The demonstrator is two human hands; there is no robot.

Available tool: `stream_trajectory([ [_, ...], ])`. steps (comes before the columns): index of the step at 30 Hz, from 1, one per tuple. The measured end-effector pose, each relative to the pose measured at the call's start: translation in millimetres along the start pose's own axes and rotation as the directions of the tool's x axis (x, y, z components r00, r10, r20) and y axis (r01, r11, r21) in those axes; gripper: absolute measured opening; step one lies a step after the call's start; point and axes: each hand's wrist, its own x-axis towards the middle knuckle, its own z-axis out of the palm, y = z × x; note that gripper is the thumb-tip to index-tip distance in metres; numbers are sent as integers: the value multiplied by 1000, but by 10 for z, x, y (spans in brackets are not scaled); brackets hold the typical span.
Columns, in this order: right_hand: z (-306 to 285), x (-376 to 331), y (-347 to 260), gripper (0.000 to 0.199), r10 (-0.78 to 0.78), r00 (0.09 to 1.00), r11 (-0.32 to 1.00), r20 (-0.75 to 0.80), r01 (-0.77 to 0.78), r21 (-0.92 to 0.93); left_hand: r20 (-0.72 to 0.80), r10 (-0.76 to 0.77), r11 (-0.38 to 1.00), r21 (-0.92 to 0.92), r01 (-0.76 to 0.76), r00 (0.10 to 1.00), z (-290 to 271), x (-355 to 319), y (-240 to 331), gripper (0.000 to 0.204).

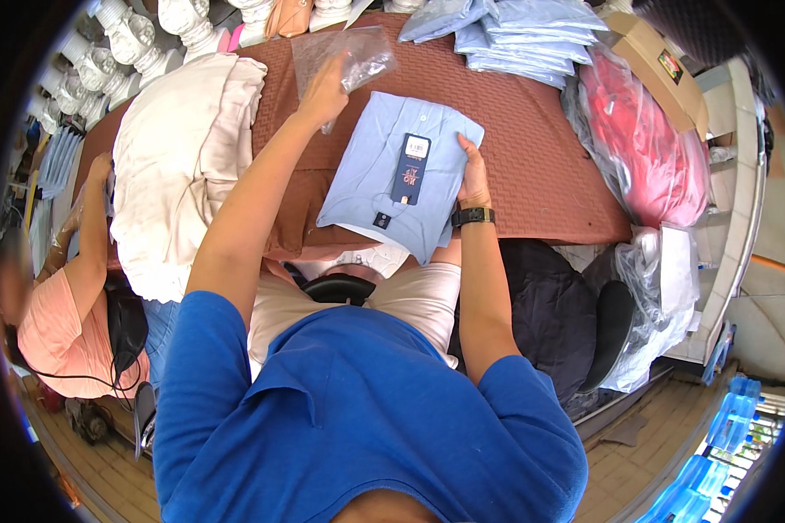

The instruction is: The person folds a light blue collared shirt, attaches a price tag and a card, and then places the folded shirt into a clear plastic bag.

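A folded light blue shirt (358, 179) with a dark hang tag (410, 170) on its front tilts over the near edge of the brown-covered table. My right hand (473, 177), a dark watch on its wrist, grips the shirt's right edge, thumb on the front; its other fingers are hidden behind. Farther up the table, my left hand (325, 91) is closed on a clear plastic bag (371, 59), which lies partly flat beyond the shirt. The bag looks flat, with nothing seen inside it.
Stacked bagged blue shirts (523, 39) lie at the far right, near a cardboard box (658, 70) and red cloth in plastic (637, 131). A cream fabric pile (187, 157) is at left. A co-worker in a peach top (70, 322) sits beyond it. White balusters (135, 39) line the back.
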Motion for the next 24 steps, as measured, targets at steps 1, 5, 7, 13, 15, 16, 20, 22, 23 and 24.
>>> stream_trajectory([
  [1,-15,-1,11,49,-6,1000,1000,-1,6,4,-29,42,999,-32,-43,999,13,-9,-15,81],
  [5,5,-20,12,48,10,1000,1000,-2,-10,2,355,19,975,-213,61,935,-34,-65,-47,72],
  [7,19,-17,13,48,12,1000,1000,7,-12,2,359,87,958,-286,21,929,3,-74,-111,62],
  [13,5,-13,38,49,5,1000,1000,-20,-5,-17,214,-54,986,-143,86,975,-224,119,-88,62],
  [15,13,24,56,50,-20,999,996,-36,17,-91,87,110,994,-26,-108,990,-273,100,-109,65],
  [16,19,46,53,50,-52,997,986,-51,43,-164,30,197,979,43,-198,980,-307,90,-122,67],
  [20,-34,124,-26,49,-693,708,445,-133,275,-852,97,254,967,3,-255,962,-495,116,325,67],
  [22,425,-3,-138,46,-827,551,1,107,192,-981,119,275,957,64,-284,954,-706,101,427,73],
  [23,702,-77,-203,45,-843,475,-224,252,115,-968,127,275,956,72,-285,953,-776,111,436,73],
  [24,889,-48,-228,43,-770,439,-344,463,325,-881,136,283,953,74,-295,949,-817,153,456,73],
])
